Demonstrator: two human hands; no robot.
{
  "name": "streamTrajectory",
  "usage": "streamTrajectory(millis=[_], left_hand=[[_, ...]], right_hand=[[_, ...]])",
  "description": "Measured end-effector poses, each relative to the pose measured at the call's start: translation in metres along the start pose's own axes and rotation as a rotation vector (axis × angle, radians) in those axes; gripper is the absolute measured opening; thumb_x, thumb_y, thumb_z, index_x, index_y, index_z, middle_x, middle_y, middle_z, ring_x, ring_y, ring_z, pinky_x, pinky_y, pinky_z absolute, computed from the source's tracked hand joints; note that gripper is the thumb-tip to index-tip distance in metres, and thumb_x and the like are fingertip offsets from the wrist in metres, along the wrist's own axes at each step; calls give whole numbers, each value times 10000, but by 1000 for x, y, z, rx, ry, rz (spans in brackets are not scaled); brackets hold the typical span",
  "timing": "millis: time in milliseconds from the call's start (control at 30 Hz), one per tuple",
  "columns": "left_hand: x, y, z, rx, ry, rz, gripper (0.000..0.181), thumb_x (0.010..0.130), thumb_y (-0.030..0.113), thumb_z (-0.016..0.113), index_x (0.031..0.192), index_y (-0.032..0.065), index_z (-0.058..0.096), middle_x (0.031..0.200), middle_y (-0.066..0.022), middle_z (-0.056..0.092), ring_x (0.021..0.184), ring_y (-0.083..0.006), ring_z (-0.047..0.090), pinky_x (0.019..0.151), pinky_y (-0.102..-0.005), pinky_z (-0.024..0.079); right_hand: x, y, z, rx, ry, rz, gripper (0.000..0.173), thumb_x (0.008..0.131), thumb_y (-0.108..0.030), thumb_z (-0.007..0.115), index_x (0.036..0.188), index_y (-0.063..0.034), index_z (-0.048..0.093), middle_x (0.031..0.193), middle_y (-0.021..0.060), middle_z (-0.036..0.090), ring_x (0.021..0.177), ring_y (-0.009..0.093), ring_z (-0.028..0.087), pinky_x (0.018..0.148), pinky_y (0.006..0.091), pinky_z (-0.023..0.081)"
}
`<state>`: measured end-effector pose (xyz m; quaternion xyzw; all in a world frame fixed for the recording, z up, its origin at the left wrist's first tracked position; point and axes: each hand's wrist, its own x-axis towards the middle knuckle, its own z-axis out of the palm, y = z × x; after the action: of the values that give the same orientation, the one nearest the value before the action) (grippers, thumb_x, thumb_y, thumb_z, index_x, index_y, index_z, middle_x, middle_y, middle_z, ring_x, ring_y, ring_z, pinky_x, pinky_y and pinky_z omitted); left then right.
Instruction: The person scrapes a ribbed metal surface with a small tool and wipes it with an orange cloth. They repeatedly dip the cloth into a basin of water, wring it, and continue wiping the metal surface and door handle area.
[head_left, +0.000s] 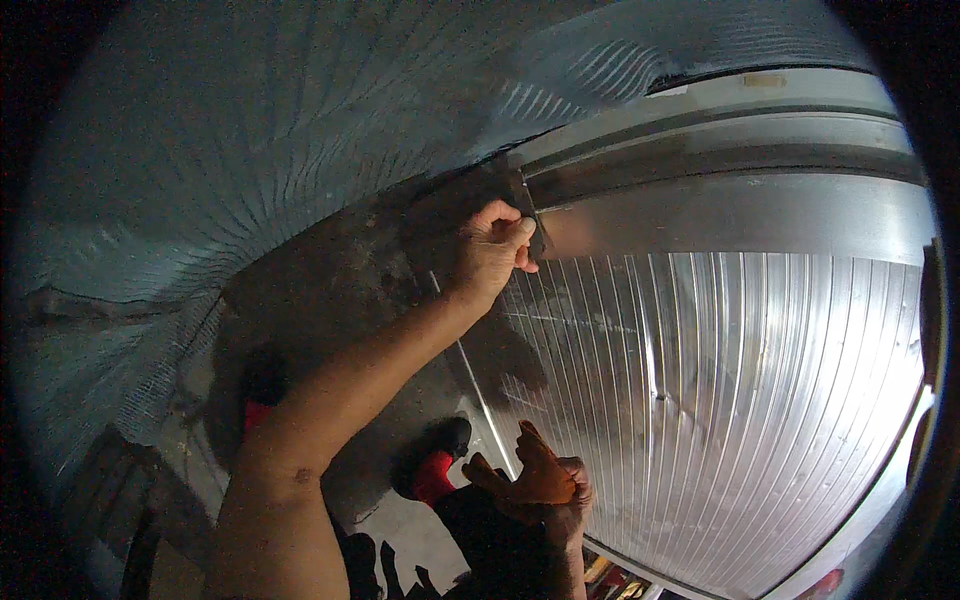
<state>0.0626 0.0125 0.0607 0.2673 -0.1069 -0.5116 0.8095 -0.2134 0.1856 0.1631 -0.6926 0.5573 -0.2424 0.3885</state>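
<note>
My left hand (487, 251) reaches forward with its fingers curled and its thumb pressed against the forefinger. Its fingertips pinch the edge of a thin dark strip (537, 217), which meets the end of a smooth metal band (720, 214). Below that band spreads a ribbed, shiny metal panel (697, 360), brightest towards the right. Lower down, my right hand (576, 499) grips a brown-orange work glove (536, 472), whose fingers stick up and to the left. Part of that hand is hidden behind the glove.
Grey-green rippled sheeting (247, 127) covers the upper left. My dark shoe (450, 435), with red (433, 478) above it, stands on the dim floor beside a thin bright metal edge (480, 397). Several small items (615, 581) show beyond the panel's lower edge.
</note>
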Motion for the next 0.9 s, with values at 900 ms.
streamTrajectory(millis=[900], left_hand=[[-1,-3,1,-76,-22,-140,155,875,132,642,862,52,510,619,-23,506,481,-99,487,508,-348,551]], right_hand=[[2,1,2,84,-3,13,206,785,21,676,963,-48,598,931,35,581,840,134,567,755,259,456]])
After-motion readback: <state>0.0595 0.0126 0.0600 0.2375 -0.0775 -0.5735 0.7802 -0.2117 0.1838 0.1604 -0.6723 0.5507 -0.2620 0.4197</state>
